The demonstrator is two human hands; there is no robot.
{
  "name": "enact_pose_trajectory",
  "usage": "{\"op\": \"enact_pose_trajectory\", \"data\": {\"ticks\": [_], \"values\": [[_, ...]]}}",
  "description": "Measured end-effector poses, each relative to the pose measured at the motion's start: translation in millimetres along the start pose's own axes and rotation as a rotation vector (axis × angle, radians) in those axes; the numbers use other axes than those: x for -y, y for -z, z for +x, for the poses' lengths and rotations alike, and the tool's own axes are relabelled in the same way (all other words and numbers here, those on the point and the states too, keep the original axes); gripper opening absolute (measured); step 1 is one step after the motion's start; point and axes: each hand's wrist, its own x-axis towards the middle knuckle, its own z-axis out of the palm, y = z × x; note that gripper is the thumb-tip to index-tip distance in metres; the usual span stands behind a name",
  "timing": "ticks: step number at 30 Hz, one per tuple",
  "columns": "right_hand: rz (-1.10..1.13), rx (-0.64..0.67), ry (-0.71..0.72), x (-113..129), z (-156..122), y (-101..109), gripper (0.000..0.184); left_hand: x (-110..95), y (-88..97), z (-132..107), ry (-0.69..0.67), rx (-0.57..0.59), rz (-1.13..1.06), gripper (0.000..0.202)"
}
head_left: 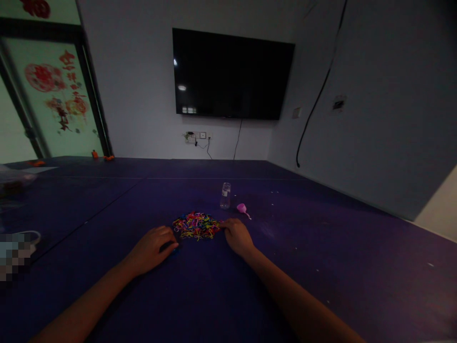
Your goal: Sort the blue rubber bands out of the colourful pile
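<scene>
A low pile of small, many-coloured elastic bands lies on the dark purple surface. At its left edge is my left hand, with fingers curled and the thumb tip meeting the index finger. A small bluish bit shows beneath that thumb, too dim to name. My right hand touches the pile's right edge, its fingers bent together at the bands; what lies between them is hidden. Just behind the pile stands a clear, open-topped jar with a small label. A pink scoop lies to the jar's right, its handle pointing toward me.
Small pale scraps dot the purple surface on the right. At the left edge are a blurred clear plastic bag and a partly pixelated object with a white loop. A black cable hangs down the right wall; a television hangs ahead.
</scene>
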Motion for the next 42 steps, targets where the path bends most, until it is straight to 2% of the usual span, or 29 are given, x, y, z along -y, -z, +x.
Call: {"op": "enact_pose_trajectory", "data": {"ticks": [7, 17, 28, 36, 42], "values": [[-0.036, 0.049, 0.039, -1.3, 0.7, -2.3, 0.041, -0.3, -0.7, 0.4, 0.001, 0.006, -0.006, 0.025], [-0.038, 0.013, 0.024, 1.4, -0.7, 0.0, 0.039, 2.2, -2.9, -1.2, -0.008, 0.001, -0.007, 0.024], [-0.039, 0.032, 0.062, 2.6, -0.4, 0.7, 0.043, 2.3, -3.6, -0.7, -0.018, -0.014, -0.003, 0.025], [0.037, -0.010, 0.075, 0.2, 1.6, -3.1, 0.046, 2.1, -2.2, -0.9, -0.005, -0.005, -0.014, 0.025], [0.124, -0.034, 0.152, -2.8, 2.9, -8.2, 0.047, 1.6, -1.4, -0.8, -0.006, 0.008, -0.014, 0.026]]}}
